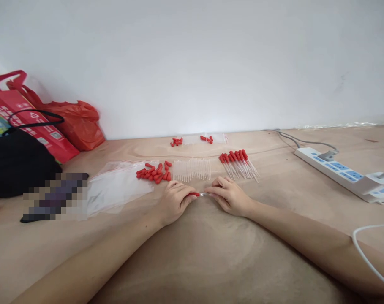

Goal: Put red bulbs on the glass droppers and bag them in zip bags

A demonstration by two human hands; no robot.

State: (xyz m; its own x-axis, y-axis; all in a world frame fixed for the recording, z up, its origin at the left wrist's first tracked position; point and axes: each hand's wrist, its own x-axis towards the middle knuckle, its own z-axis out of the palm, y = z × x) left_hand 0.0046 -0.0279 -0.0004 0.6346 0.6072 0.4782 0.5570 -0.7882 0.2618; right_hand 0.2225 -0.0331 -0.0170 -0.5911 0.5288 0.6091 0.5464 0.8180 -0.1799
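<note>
My left hand [175,200] pinches a red rubber bulb [194,194], which points to the right. From the bulb's end a clear thin tube [203,194] runs to my right hand [227,196], whose fingertips are closed on it. Beyond my left hand lies a pile of loose red bulbs [154,172]. A row of clear tubes [192,169] is laid out just behind the hands. To its right are several tubes with red bulbs on their ends [239,164], side by side.
Clear plastic bags [115,185] lie at the left near a pixelated dark object [57,198]. Farther left stand a black bag [20,162] and red bags [77,124]. More small bulbs [176,142] are near the wall. A power strip [340,171] with cables sits at the right.
</note>
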